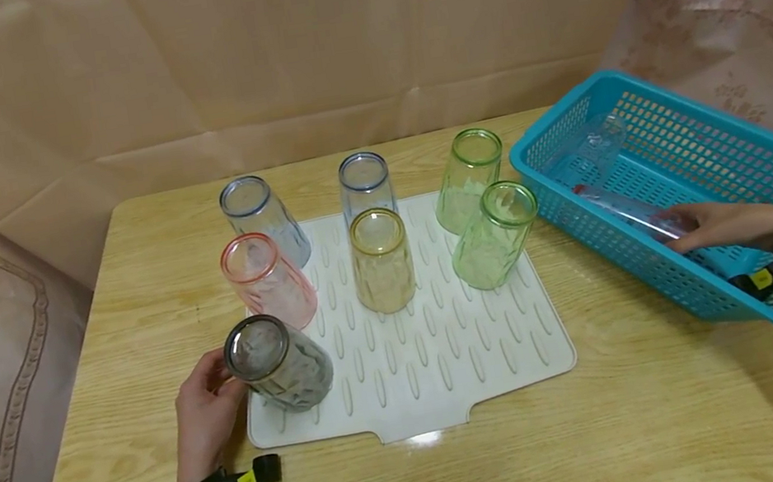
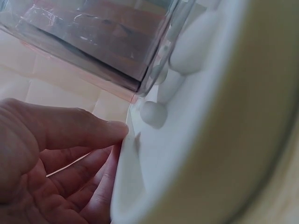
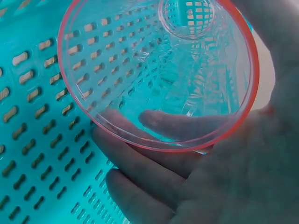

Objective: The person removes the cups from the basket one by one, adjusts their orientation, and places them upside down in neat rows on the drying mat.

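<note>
At the white ribbed mat's left edge, my left hand is beside a smoky grey glass. In the left wrist view, its thumb and fingers pinch the mat's rim, apart from the glass. Inside the blue basket, my right hand grips a clear glass lying on its side. The right wrist view looks into this glass's red-rimmed mouth, with fingers curled under its wall. On the mat stand a pink glass, a yellow glass and a green glass.
Behind them stand two blue glasses and another green glass. The perforated blue basket stands slantwise at the right, with a second clear glass in its far end. A beige cloth hangs behind the wooden table.
</note>
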{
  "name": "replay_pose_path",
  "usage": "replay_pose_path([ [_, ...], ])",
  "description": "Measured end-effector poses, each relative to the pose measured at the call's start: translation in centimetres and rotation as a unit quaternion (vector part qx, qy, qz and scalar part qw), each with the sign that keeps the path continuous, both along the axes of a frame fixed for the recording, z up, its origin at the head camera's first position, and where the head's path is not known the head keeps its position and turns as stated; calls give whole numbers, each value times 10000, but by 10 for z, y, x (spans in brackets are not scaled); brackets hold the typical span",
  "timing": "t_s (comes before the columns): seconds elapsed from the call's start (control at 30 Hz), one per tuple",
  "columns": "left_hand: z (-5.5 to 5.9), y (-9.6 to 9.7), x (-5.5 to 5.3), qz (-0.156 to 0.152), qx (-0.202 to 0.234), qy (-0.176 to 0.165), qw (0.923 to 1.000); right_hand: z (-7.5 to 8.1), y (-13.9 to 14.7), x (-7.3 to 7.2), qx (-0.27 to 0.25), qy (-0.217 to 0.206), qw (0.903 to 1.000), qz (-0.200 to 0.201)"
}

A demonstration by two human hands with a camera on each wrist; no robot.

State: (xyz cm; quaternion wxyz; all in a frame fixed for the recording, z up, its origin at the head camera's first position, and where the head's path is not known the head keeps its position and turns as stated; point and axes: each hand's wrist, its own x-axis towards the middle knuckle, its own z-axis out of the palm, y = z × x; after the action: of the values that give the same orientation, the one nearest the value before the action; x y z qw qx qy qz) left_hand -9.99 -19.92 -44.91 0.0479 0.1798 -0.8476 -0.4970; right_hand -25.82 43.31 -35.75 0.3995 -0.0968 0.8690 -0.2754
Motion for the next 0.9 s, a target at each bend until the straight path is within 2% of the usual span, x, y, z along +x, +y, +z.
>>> replay_pose_path([
  [0.33,-1,1,-1,-6,-44,97,9999,3,0,0,111,135,9998,110],
  [0.57,0,0,1,-4,-83,-26,10000,6,-1,3,410,553,9976,86],
  [0.7,0,0,2,-9,-88,-65,9999,10,3,7,586,658,9960,126],
  [0.9,2,1,1,-9,-99,-29,9999,16,6,11,883,803,9929,-26],
])
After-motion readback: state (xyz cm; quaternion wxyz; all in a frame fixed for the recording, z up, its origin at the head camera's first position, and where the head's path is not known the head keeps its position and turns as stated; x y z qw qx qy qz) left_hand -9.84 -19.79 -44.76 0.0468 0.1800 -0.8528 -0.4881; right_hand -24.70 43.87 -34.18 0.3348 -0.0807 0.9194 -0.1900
